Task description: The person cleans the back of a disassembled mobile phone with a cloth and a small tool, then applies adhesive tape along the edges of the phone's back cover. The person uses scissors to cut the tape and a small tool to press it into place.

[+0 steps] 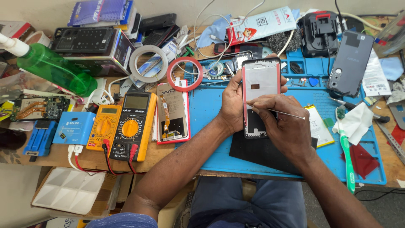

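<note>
At nine o'clock on the bench, well apart from the work: a green plastic squeeze bottle (52, 69) lying tilted, below it two digital multimeters, a small yellow one (103, 126) touching a larger black-and-yellow one (133, 126), red and black leads trailing toward six o'clock. Just right of those, a flat phone display panel with an orange flex strip (173, 112), and at its twelve o'clock a ring of red-edged tape (184, 74). At the centre, on the blue silicone repair mat (206, 114) and over a black rectangular pad (257, 152): the left hand (232, 105), clamped around the left long edge of a thin red-rimmed phone mid-frame with a white inner plate (260, 86), thumb and fingers wrapping both sides, frame tilted up toward twelve o'clock. Probably light, stiff but easily bent, the inner plate and any flex parts fragile; best held by the long rims, as here, never across the middle. At four o'clock of the frame, the right hand (282, 122), fingers pinched shut on a slender metal probe (280, 112), tip touching the frame's mid-right area, shaft pointing to three o'clock. Further right: a white-and-yellow flat battery (318, 124), a green toothbrush (346, 152), and at one o'clock a grey phone back cover (351, 63).
</note>
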